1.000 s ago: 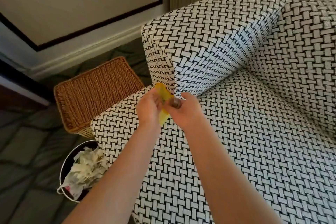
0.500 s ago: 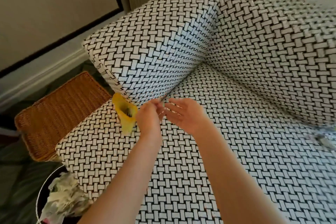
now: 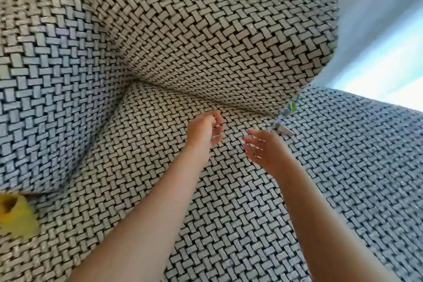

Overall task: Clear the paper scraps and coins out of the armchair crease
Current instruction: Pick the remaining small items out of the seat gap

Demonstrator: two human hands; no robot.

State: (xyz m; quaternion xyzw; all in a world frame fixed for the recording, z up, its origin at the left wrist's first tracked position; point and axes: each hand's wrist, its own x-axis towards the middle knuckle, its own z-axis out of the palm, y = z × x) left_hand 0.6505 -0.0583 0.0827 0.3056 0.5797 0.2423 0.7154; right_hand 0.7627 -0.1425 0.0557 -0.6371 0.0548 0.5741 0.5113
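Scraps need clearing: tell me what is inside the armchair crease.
Paper scraps stick out at the crease's right end. No coins show; the back cushion covers anything deeper.

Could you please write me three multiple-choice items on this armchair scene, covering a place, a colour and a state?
1. Where along the crease are the paper scraps?
A. In the middle
B. At its right end
C. At its left end

2. What colour is the container at lower left?
A. Red
B. Yellow
C. Blue

3. How is the right hand?
A. Open, holding nothing
B. Pinching a scrap
C. Clenched in a fist

Answers: 1 B, they poke out just beyond the right hand; 2 B, it is plainly yellow; 3 A, it is spread and empty, short of the scraps.
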